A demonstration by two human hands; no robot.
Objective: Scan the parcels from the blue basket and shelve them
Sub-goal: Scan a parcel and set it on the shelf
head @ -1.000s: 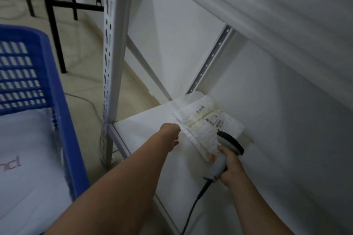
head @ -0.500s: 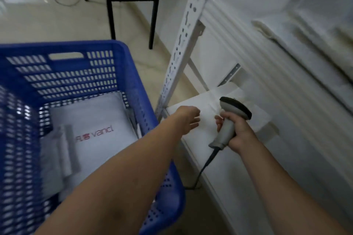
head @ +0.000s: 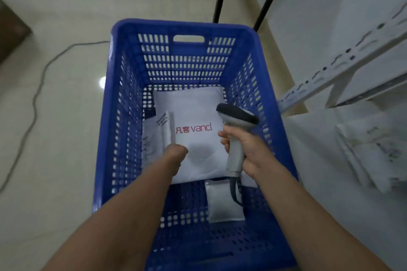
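Scanner (head: 236, 156) is gripped by right hand (head: 250, 149); left hand (head: 176, 154) grip cannot be told. Vancl parcel (head: 193, 108) in blue basket (head: 185, 26) is judged soft, light, slippery; best pinched at an edge.

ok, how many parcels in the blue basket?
3: large vancl bag in the middle, folded labelled parcel left of it, small white pouch at the near end. Others may hide underneath.

parcels (head: 193, 116) in basket (head: 187, 61), shelf (head: 308, 149) right

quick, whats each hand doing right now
left hand: cannot tell, its fingers are out of sight
right hand: closed, holding the barcode scanner
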